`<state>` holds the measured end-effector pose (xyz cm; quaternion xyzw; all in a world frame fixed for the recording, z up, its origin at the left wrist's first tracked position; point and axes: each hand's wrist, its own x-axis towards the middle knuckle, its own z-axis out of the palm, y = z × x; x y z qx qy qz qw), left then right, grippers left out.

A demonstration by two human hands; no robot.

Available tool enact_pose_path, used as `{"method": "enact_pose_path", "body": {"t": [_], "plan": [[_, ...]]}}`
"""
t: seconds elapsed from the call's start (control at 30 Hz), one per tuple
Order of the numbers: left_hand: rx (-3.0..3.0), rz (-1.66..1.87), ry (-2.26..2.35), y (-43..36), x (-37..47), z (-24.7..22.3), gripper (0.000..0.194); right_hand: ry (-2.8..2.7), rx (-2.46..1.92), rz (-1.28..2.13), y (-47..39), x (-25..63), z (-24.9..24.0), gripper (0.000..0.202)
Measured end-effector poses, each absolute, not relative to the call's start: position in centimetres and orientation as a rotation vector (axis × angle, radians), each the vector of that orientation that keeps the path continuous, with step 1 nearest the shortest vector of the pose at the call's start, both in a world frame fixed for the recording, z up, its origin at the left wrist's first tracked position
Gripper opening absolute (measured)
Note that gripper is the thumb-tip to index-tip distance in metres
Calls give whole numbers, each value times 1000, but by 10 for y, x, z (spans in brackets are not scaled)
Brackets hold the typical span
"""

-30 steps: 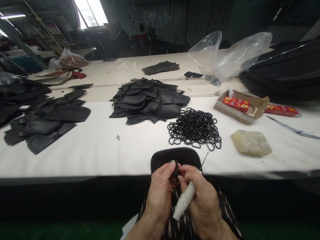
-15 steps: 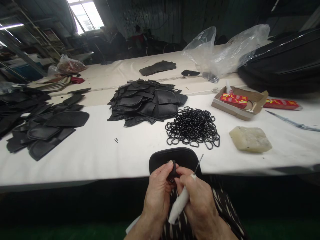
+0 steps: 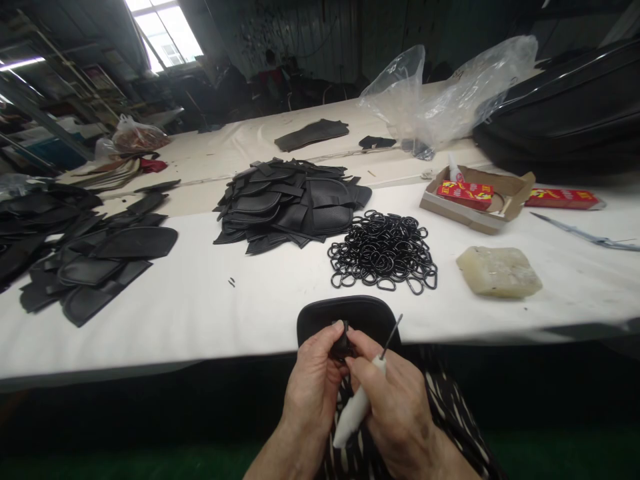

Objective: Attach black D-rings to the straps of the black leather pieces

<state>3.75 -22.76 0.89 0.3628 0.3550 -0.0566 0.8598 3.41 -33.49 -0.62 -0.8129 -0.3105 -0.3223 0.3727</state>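
Note:
A black leather piece with a rounded edge lies at the table's front edge, partly under my hands. My left hand is closed on its small strap, thumb on top. My right hand pinches at the same strap with thumb and forefinger. It also holds an awl with a white wrapped handle, its thin metal tip pointing up and right. Whether a ring sits in the strap is hidden by my fingers. Just beyond lies a heap of black D-rings.
Black leather pieces are piled in the middle and at left. On the right are a yellowish wax-like block, a cardboard box with red packets, and grey pointed tweezers. Behind are a clear plastic bag and a large black bag.
Both hands stay at the strap, with small finger shifts. The awl has dipped slightly down and left in my right hand. The camera view has shifted a little.

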Motion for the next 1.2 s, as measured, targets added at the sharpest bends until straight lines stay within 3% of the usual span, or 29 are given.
{"method": "enact_pose_path", "body": {"t": [0.9, 1.2], "plan": [[712, -165, 684, -227, 35, 4, 10, -570, -1927, -542, -324, 20, -23, 16], [899, -174, 683, -226, 39, 10, 9, -550, -1923, -589, -347, 27, -4, 16]]}}
